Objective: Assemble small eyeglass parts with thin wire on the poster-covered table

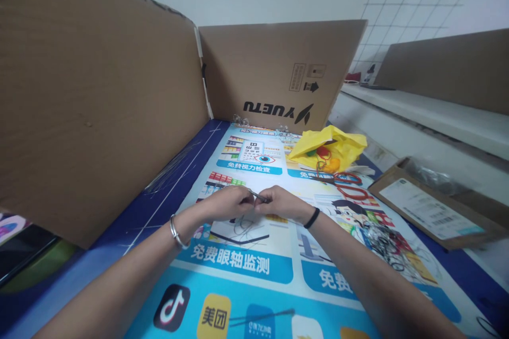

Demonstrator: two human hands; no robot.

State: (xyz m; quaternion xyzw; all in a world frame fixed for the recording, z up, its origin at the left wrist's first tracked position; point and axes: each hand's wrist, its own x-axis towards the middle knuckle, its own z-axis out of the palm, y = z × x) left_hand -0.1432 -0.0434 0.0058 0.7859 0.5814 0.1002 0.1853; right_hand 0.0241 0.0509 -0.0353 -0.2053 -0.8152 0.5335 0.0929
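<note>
“While a tall cardboard panel point(95, 95) is filling the left side, what else is standing around the work?”

“Another panel point(270, 63), with its printed lettering upside down, is meeting it at a corner and closing off the back.”

“And underneath?”

“A bright printed poster point(238, 283) is covering much of the blue table surface point(137, 254). To the right, an open cardboard box point(429, 206) is sitting by the poster's edge, its label showing.”

“What's that yellow thing?”

“A yellow bag point(352, 143) is gaping towards the back, with a red ball point(324, 152) showing at its mouth. A shiny tangle point(384, 246), too blurred to name, is lying nearer on the right, and red-handled scissors point(337, 180) are resting just in front of the bag.”

“So what are the hands doing?”

“They're meeting above the middle of the poster. The right hand point(284, 203) is pinching a slender dark piece point(259, 197) tightly near one end.”

“The left hand point(230, 203) too?”

“Its fingers are bunching narrowly at the other end; whether they're gripping the piece, I can't tell. It's slanting across the small gap between both hands.”
</note>
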